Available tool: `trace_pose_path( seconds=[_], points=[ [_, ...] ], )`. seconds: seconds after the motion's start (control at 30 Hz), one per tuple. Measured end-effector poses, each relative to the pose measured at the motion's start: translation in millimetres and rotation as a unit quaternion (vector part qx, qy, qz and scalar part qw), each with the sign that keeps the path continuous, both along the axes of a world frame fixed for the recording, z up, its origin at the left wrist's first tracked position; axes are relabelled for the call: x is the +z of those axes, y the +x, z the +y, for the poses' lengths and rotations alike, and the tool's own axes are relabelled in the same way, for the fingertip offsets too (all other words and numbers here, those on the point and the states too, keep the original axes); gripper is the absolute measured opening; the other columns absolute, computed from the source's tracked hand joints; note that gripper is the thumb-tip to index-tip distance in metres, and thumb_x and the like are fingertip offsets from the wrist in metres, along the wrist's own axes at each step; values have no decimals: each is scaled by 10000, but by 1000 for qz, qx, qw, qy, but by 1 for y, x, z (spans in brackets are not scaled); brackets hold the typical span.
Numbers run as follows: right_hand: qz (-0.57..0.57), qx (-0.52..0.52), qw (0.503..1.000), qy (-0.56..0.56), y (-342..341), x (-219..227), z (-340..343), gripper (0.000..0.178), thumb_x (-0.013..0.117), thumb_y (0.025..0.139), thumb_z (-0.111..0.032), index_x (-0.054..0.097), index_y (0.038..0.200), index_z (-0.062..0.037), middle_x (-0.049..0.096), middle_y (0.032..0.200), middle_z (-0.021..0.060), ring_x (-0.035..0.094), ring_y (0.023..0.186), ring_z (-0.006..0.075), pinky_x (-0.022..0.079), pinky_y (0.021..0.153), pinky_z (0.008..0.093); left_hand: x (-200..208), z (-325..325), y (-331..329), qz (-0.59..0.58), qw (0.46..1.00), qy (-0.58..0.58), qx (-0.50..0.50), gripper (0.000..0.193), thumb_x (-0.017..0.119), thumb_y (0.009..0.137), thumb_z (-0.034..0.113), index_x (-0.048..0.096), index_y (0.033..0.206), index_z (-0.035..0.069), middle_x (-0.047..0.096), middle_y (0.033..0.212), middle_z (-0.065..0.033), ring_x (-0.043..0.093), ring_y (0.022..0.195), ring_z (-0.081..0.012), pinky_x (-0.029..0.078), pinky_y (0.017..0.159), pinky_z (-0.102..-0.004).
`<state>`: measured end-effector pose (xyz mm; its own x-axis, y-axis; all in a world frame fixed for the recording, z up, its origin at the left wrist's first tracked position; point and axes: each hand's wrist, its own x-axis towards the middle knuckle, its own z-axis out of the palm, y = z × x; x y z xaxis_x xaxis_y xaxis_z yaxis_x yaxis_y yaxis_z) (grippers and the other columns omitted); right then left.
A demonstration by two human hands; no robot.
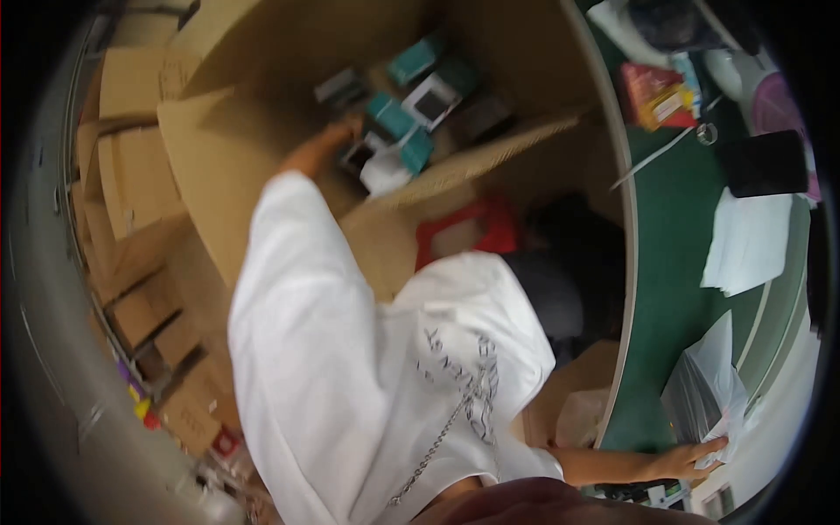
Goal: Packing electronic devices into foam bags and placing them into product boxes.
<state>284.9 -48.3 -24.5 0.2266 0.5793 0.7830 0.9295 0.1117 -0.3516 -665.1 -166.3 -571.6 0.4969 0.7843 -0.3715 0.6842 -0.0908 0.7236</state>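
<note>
In the carton, past the left edge of the tabletop, jumbled teal, white and dark boxes are apparently being reached for, a secure grasp being judged necessary next, clear bags being gripped near the tabletop's near edge by the right hand, fingers closed, while the left hand is too blurred for opening or hold to be told.

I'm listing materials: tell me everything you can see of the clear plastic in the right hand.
The clear plastic looks thin, glossy and translucent, perhaps a bag or several, greyish with whiter edges. Its far end comes to a point, and creases or layered edges run along it. The right hand grips its near end, and it shows against the green tabletop; whether it touches that surface is unclear.
</note>
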Motion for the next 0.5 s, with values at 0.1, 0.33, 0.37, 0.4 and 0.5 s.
trace_pose_path(
  seconds=[0.1, 0.33, 0.37, 0.4, 0.5],
  points=[
    [23, -41, 996, -81, -55, 13, 7, 349, 599, 1061, -217, 693, 1216, 81, 703, 1234, 210, 660, 1138, 266, 495, 988, 346, -68, -63, 171, 351, 825, -146, 417, 540, 539, 1026, 413, 563, 1418, 42, 626, 1339, -269, 631, 1169, -448, 506, 1021, -505],
    [5, -43, 991, -126, -18, -2, -17, 441, 581, 1071, -291, 617, 1281, 96, 663, 1244, 234, 620, 1125, 319, 459, 1009, 381, 49, -56, 196, -11, 905, -217, 366, 1056, 504, 901, 794, 299, 1595, 26, 375, 1603, -253, 378, 1480, -384, 309, 1211, -412],
    [-4, -28, 994, -102, -31, -9, -17, 405, 579, 1073, -272, 645, 1222, 99, 687, 1167, 212, 631, 1049, 305, 472, 972, 378, 38, -72, 180, 0, 920, -204, 336, 1005, 483, 920, 780, 308, 1600, 61, 396, 1600, -224, 397, 1471, -373, 322, 1205, -404],
    [17, -34, 995, -88, -44, -12, -15, 405, 579, 1073, -272, 645, 1222, 99, 687, 1167, 212, 631, 1049, 305, 472, 972, 378, 24, -83, 167, 12, 934, -194, 299, 955, 462, 940, 766, 318, 1605, 96, 416, 1598, -195, 416, 1461, -363, 336, 1199, -396],
    [111, 12, 988, -107, -72, 0, -10, 413, 562, 1080, -263, 615, 1221, 121, 692, 1102, 222, 630, 994, 300, 477, 954, 378, 45, -82, 196, 111, 898, -190, 382, 737, 695, 888, 191, 413, 1561, 293, 655, 1303, -164, 711, 971, -314, 601, 877, -437]
  ],
)
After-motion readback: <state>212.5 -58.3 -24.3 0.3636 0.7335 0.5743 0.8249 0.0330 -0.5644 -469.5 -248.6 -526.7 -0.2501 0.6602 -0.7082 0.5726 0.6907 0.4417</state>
